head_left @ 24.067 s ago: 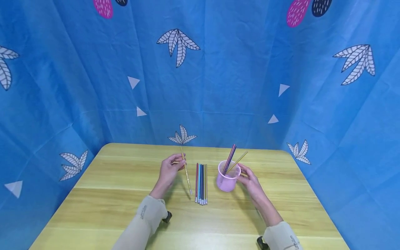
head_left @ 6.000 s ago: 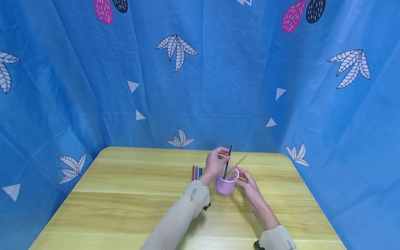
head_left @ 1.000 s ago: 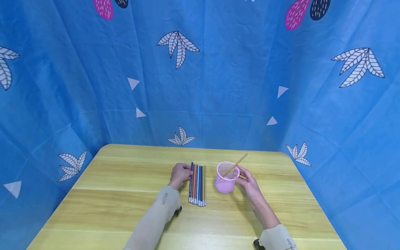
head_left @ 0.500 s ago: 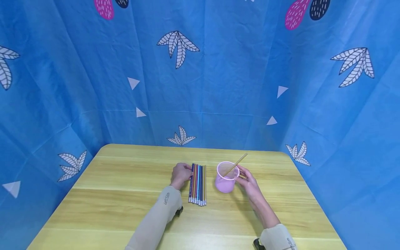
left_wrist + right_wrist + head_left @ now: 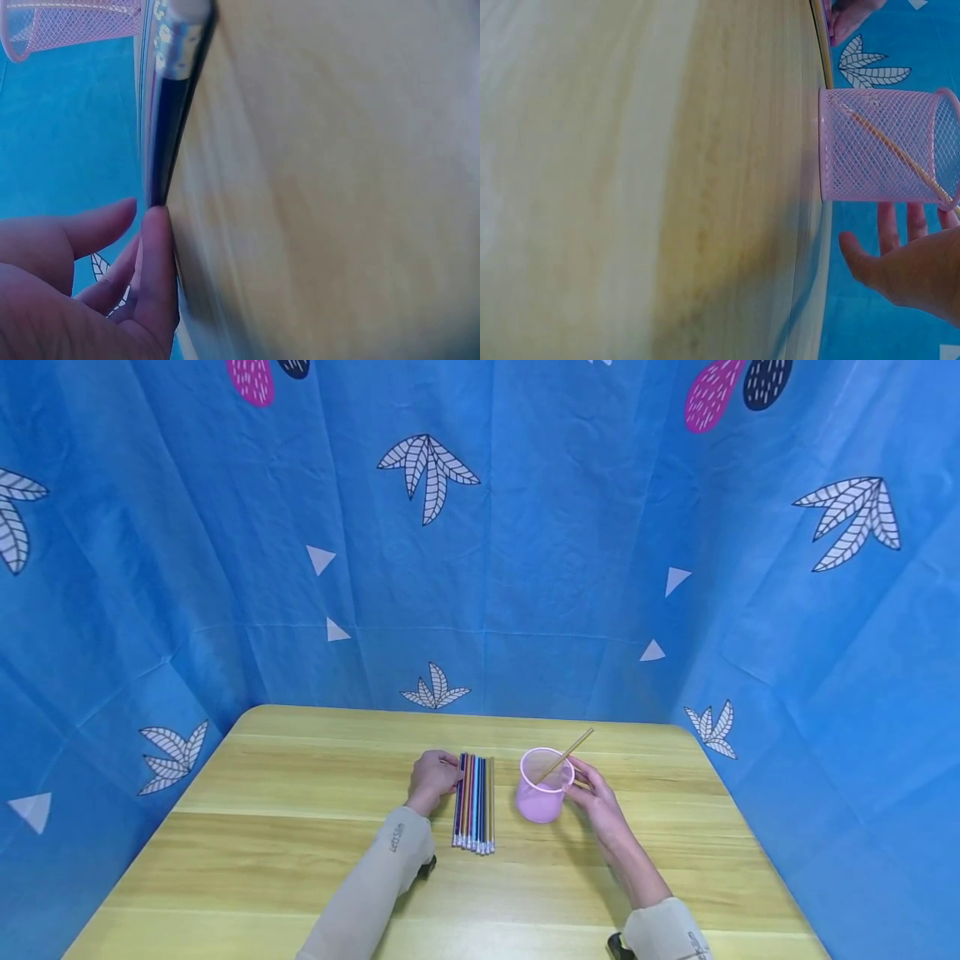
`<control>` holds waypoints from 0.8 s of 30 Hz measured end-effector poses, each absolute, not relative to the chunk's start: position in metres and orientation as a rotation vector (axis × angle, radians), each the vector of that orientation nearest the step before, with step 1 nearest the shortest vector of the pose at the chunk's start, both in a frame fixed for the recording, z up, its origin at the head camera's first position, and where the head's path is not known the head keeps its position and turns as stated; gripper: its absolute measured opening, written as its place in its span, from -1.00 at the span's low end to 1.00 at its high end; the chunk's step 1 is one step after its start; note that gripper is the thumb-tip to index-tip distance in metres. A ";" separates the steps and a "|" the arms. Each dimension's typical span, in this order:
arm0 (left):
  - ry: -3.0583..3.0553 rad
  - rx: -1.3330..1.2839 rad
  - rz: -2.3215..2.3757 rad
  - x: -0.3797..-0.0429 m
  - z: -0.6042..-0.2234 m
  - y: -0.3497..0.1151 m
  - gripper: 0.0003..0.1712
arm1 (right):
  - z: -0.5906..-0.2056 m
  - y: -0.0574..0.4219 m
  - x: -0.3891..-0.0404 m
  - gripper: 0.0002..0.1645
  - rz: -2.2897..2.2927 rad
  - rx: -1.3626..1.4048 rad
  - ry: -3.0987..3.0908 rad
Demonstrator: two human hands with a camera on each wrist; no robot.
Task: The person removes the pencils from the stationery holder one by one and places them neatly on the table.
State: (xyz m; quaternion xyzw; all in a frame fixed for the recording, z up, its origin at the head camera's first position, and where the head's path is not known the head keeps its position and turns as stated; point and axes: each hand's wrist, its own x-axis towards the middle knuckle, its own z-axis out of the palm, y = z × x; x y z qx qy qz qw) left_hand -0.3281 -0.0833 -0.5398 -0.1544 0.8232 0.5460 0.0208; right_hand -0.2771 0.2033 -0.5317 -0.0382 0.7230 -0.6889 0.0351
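Note:
A row of several pencils (image 5: 474,806) lies side by side on the table, eraser ends toward me. My left hand (image 5: 432,778) is at the row's left side. In the left wrist view, a straight finger (image 5: 156,247) touches the outermost dark pencil (image 5: 171,127), while the thumb stays apart from it. Right of the row stands a pink mesh pencil cup (image 5: 537,806), upright, with one yellow pencil (image 5: 576,744) leaning in it. My right hand (image 5: 600,806) rests against the cup's right side, fingers spread and fairly straight in the right wrist view.
The light wooden table (image 5: 262,860) ends at a blue patterned curtain (image 5: 562,568), which hangs behind it and on both sides. A narrow strip of table separates the cup from the pencil row.
Earlier the left hand held a yellow pencil, then a dark one at the cup. The dark pencils have left the cup and the row has widened. Lately the left outermost pencil shifted slightly into line.

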 end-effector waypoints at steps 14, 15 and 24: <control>2.793 0.112 1.786 -0.324 -0.511 -0.046 -0.73 | -0.531 0.203 -0.276 -0.30 -2.130 -0.111 2.210; 2.770 0.188 1.822 -0.323 -0.508 -0.039 -0.72 | -0.531 0.204 -0.277 -0.30 -2.128 -0.116 2.209; 2.581 0.573 1.959 -0.316 -0.489 0.015 -0.63 | -0.533 0.204 -0.278 -0.29 -2.112 -0.116 2.227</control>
